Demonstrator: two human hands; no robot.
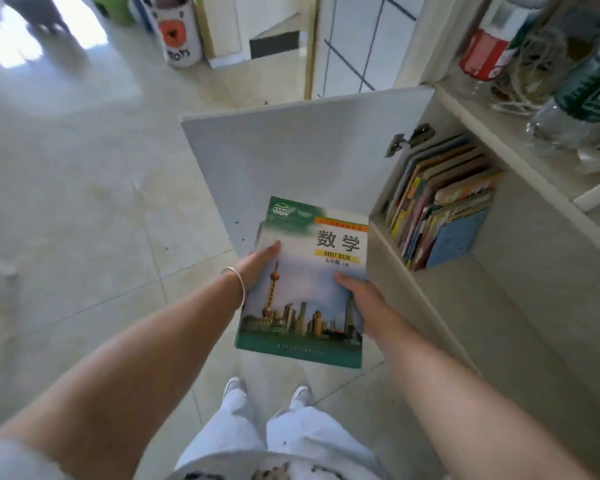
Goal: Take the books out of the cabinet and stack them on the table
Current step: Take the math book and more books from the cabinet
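Observation:
I hold a green maths textbook with a city skyline on its cover, flat and face up over the floor in front of the cabinet. A second book edge shows just under it at the top left. My left hand grips its left edge, thumb on the cover, a silver bangle on the wrist. My right hand grips the right edge, thumb on the cover. Inside the open low cabinet, a row of several colourful books stands upright against the left wall. No table is in view.
The white cabinet door stands open to the left, right behind the held book. A shelf above carries plastic bottles and jars. Tiled floor spreads to the left, with a toy bin far back. My feet are below the book.

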